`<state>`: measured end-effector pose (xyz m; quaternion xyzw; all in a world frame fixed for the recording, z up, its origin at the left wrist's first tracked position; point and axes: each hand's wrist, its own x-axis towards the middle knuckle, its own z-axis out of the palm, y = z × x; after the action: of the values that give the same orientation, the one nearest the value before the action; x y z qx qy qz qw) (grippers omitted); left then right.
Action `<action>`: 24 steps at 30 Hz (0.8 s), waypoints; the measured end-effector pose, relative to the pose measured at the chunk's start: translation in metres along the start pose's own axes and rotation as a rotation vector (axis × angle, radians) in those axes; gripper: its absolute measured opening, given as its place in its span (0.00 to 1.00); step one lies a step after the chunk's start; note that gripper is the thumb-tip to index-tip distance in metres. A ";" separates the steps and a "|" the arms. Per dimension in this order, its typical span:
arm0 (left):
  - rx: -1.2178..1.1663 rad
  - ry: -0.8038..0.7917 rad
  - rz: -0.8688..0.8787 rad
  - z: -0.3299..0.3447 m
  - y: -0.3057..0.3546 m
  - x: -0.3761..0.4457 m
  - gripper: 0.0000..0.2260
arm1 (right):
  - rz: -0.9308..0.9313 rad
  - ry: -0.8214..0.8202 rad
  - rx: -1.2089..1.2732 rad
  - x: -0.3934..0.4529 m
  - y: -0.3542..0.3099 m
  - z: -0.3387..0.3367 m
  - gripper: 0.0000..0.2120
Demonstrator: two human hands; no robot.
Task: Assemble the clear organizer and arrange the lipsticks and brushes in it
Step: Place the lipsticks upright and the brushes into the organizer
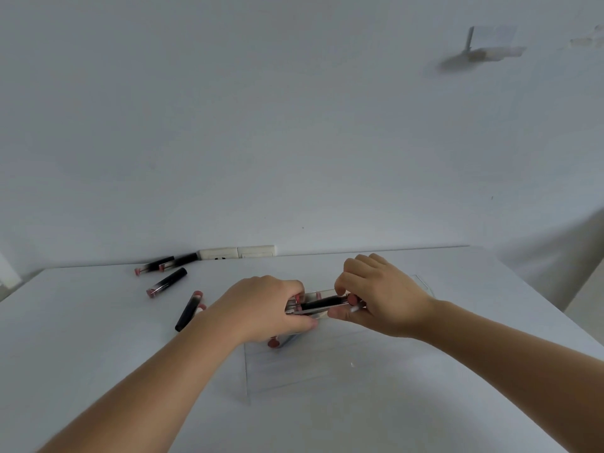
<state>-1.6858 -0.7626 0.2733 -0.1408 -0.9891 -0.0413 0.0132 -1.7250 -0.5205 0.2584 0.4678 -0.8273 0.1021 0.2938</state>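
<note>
While hands (pixel 322 305) pinch, lipstick (pixel 322 303) lies crosswise

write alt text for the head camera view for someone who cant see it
Two bare hands meet over a white table: the left hand and right hand together hold a black lipstick at a clear organizer piece. Four more lipsticks lie loose to the left, near a white wall.

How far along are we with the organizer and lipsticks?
Early. Done: the clear organizer sits on the table, one lipstick at its near-left corner. In hand: the left hand and right hand grip another lipstick over it. Left: four loose lipsticks to the left. No brushes visible.
</note>
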 end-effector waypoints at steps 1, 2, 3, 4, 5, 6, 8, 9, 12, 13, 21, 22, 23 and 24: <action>-0.001 -0.002 -0.001 0.000 0.000 0.000 0.23 | -0.022 -0.001 -0.022 0.000 -0.001 0.000 0.18; -0.006 -0.006 -0.002 0.000 0.001 0.000 0.23 | -0.044 -0.010 -0.043 0.001 -0.002 0.000 0.20; -0.014 -0.012 -0.003 -0.001 0.001 0.000 0.22 | -0.055 -0.029 -0.060 0.002 -0.004 0.000 0.21; -0.021 -0.019 -0.001 -0.001 0.001 0.000 0.21 | -0.046 -0.059 -0.071 0.003 -0.006 0.000 0.23; -0.024 -0.024 0.004 -0.002 0.002 0.000 0.20 | -0.014 -0.095 -0.078 0.004 -0.009 0.001 0.26; -0.025 -0.025 0.013 -0.003 0.003 0.000 0.19 | 0.036 -0.130 -0.079 0.005 -0.011 0.001 0.28; -0.028 -0.019 0.038 -0.003 0.006 0.000 0.18 | 0.145 -0.183 -0.060 0.006 -0.012 0.003 0.30; -0.032 -0.014 0.050 -0.004 0.007 0.000 0.17 | 0.178 -0.200 -0.050 0.007 -0.011 0.003 0.30; -0.070 0.008 0.063 -0.004 0.008 0.000 0.22 | 0.191 -0.195 -0.040 0.008 -0.010 0.003 0.29; -0.083 0.013 0.060 -0.004 0.008 0.000 0.26 | 0.192 -0.188 -0.035 0.007 -0.009 0.003 0.30; -0.266 0.035 0.033 -0.007 0.009 -0.002 0.31 | 0.270 -0.244 0.033 0.003 -0.009 -0.007 0.38; -0.263 0.036 0.027 -0.006 0.009 -0.003 0.31 | 0.276 -0.245 0.042 0.003 -0.008 -0.009 0.38; -0.254 0.037 0.023 -0.006 0.008 -0.003 0.31 | 0.280 -0.250 0.047 0.002 -0.007 -0.012 0.38; -0.243 0.040 0.017 -0.006 0.007 -0.004 0.31 | 0.283 -0.251 0.053 0.003 -0.006 -0.015 0.38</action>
<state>-1.6801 -0.7573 0.2793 -0.1490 -0.9751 -0.1634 0.0159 -1.7152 -0.5192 0.2713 0.3635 -0.9120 0.1050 0.1586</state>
